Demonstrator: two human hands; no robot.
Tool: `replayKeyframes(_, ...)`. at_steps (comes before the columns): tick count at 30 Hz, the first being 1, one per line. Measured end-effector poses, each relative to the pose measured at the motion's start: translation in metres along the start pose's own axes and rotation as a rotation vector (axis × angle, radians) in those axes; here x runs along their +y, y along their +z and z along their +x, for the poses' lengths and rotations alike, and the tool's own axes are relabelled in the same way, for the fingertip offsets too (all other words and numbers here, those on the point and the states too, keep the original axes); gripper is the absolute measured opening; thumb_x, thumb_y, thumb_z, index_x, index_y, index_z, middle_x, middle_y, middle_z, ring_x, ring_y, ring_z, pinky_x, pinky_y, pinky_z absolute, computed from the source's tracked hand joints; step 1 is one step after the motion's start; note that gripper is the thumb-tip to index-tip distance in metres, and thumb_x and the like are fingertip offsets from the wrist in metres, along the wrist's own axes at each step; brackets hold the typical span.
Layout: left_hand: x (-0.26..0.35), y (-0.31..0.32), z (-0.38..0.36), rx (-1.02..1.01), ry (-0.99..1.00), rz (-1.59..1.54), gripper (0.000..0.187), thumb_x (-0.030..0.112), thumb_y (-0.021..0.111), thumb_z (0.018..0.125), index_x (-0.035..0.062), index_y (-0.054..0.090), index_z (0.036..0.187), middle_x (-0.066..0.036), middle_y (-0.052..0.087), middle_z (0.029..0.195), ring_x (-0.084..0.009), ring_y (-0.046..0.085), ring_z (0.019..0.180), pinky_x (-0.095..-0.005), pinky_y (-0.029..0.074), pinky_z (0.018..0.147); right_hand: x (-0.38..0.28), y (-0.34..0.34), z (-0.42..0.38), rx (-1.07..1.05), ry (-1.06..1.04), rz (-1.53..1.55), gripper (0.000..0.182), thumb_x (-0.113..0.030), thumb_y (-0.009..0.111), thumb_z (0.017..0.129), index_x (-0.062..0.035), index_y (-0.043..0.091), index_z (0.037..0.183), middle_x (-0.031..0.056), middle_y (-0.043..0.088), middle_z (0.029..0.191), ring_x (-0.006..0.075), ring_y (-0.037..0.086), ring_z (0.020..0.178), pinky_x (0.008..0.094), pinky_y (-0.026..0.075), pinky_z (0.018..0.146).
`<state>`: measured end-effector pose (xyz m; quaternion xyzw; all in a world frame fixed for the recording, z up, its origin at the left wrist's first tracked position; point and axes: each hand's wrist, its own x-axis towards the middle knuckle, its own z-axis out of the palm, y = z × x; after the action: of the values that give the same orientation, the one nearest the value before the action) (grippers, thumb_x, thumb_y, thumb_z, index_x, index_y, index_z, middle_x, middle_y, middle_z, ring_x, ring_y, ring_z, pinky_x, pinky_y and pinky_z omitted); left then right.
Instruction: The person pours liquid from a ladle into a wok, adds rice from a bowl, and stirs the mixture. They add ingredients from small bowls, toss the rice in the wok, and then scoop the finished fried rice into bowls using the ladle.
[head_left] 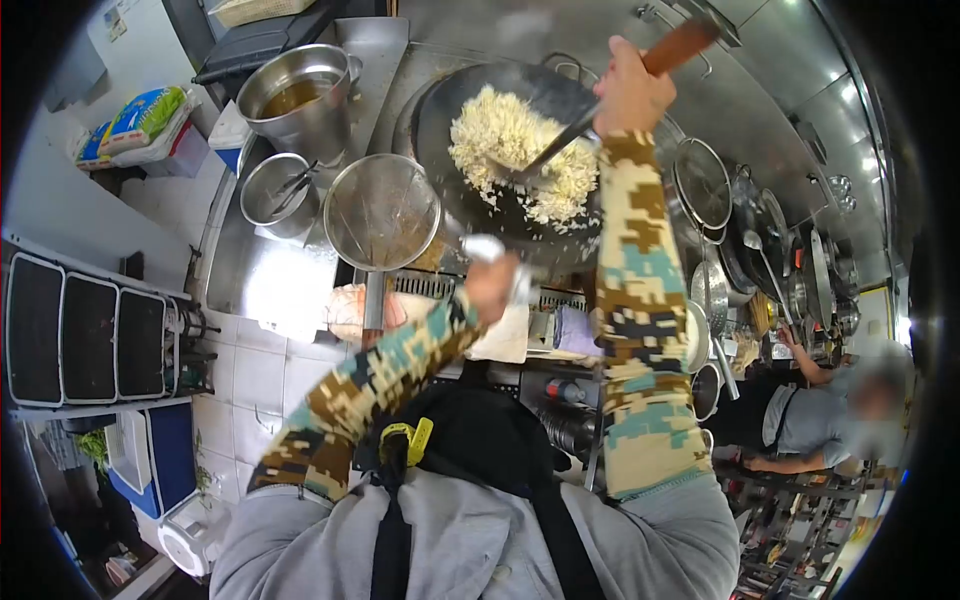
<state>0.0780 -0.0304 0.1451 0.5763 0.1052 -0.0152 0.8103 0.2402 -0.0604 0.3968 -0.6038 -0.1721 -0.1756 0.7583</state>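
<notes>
My right hand (pixel 632 95) is closed around the shaft of a wok spatula (pixel 568 140), below its wooden handle. The spatula's head is partly buried in a heap of pale fried rice (pixel 505 130). That rice lies in a large dark wok (pixel 450 88), with loose grains scattered toward the near side. At the wok's near edge, my left hand (pixel 492 285) is closed on a white cloth (pixel 484 248). Motion blurs this hand, and whether it grips the wok's rim through the cloth is hidden. Just left of the wok rests a round fine-mesh strainer (pixel 382 212).
Left of the strainer stand a small metal pot (pixel 280 192) with utensils and a larger pot (pixel 295 95) of brownish liquid. More strainers (pixel 702 180) and pans line the right side. A co-worker in a grey shirt (pixel 815 405) is at the far right.
</notes>
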Motion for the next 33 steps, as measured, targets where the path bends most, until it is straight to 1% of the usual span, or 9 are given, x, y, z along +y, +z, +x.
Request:
replayKeyframes(2,-0.037,0.008,-0.024,0.053,-0.396,-0.504,0.016,0.003,0.052,0.088,-0.0021,0.058,0.101,-0.012,0.064,0.1,-0.022,0.066,0.089,-0.033,0.056,0.068,-0.017,-0.043,-0.001,-0.506,-0.077,-0.28,0.018,-0.01,0.065,0.083,-0.0033,0.057,0.068,0.0065,0.056,0.061,0.0173,0.057,0.058,0.0317,0.047,0.059)
replayKeyframes(6,0.029,0.007,-0.041,0.221,-0.345,-0.337,0.018,0.006,0.049,0.089,-0.002,0.06,0.101,-0.012,0.066,0.094,-0.0224,0.066,0.08,-0.0348,0.055,0.064,-0.055,-0.115,-0.117,-1.649,-0.656,-0.917,0.033,-0.018,0.061,0.079,-0.0185,0.063,0.111,0.0087,0.059,0.115,0.0291,0.054,0.106,0.048,0.041,0.092)
replayKeyframes(10,0.038,-0.018,0.04,-0.027,-0.311,-0.627,0.016,0.009,0.047,0.09,-0.001,0.058,0.097,-0.013,0.064,0.087,-0.0251,0.065,0.076,-0.0402,0.055,0.065,-0.041,-0.18,-0.192,-1.151,-0.721,-1.185,0.031,-0.022,0.057,0.082,-0.0099,0.063,0.11,0.0097,0.06,0.117,0.0283,0.055,0.109,0.0446,0.045,0.091)
replayKeyframes(13,0.021,-0.012,0.069,0.072,-0.316,-0.59,0.017,0.01,0.046,0.092,0.0005,0.058,0.099,-0.012,0.065,0.09,-0.0257,0.065,0.08,-0.0444,0.055,0.072,-0.008,-0.248,-0.259,-0.55,0.118,-0.977,0.036,-0.022,0.055,0.086,-0.0078,0.056,0.119,0.0129,0.058,0.12,0.0298,0.055,0.11,0.0436,0.045,0.092)
replayKeyframes(17,-0.018,-0.035,0.113,-0.075,-0.02,-0.227,0.014,0.012,0.052,0.089,0.0043,0.06,0.098,-0.01,0.065,0.087,-0.0253,0.065,0.079,-0.043,0.055,0.07,0.17,-0.382,-0.382,-0.9,0.573,-1.421,0.045,-0.027,0.057,0.087,-0.0082,0.049,0.127,0.017,0.056,0.123,0.0323,0.055,0.112,0.0433,0.043,0.095)
replayKeyframes(21,0.008,-0.017,0.097,0.119,-0.353,-0.583,0.018,0.024,0.061,0.089,0.0068,0.058,0.095,-0.011,0.064,0.085,-0.0261,0.064,0.078,-0.0419,0.055,0.069,0.251,-0.391,-0.393,-1.002,0.827,-1.572,0.07,-0.036,0.053,0.086,-0.0094,0.028,0.145,0.0168,0.031,0.148,0.0362,0.029,0.136,0.0543,0.024,0.109)
replayKeyframes(30,0.061,0.032,-0.055,-0.093,-0.284,-0.569,0.056,0.042,0.047,0.091,-0.0058,0.048,0.12,-0.015,0.06,0.083,-0.0177,0.056,0.06,-0.0263,0.044,0.043,0.384,-0.421,-0.401,0.076,-0.014,-1.647,0.042,-0.025,0.034,0.096,-0.0027,0.057,0.123,0.0144,0.062,0.118,0.027,0.057,0.113,0.0409,0.047,0.094)
replayKeyframes(32,0.076,0.05,-0.082,-0.161,-0.27,-0.416,0.057,0.041,0.049,0.088,-0.0067,0.047,0.12,-0.016,0.06,0.084,-0.0187,0.057,0.06,-0.0269,0.045,0.044,0.358,-0.423,-0.409,-1.013,0.928,-1.619,0.045,-0.024,0.033,0.095,-0.0068,0.055,0.13,0.0163,0.055,0.132,0.026,0.053,0.122,0.0417,0.045,0.097)
replayKeyframes(33,0.085,0.059,-0.09,-0.202,-0.269,-0.349,0.058,0.04,0.051,0.087,-0.0072,0.047,0.121,-0.017,0.06,0.084,-0.0192,0.058,0.06,-0.0272,0.046,0.044,0.311,-0.431,-0.404,-0.922,1.073,-1.389,0.045,-0.024,0.035,0.094,-0.0071,0.055,0.13,0.0163,0.055,0.132,0.0259,0.054,0.121,0.0414,0.045,0.098)
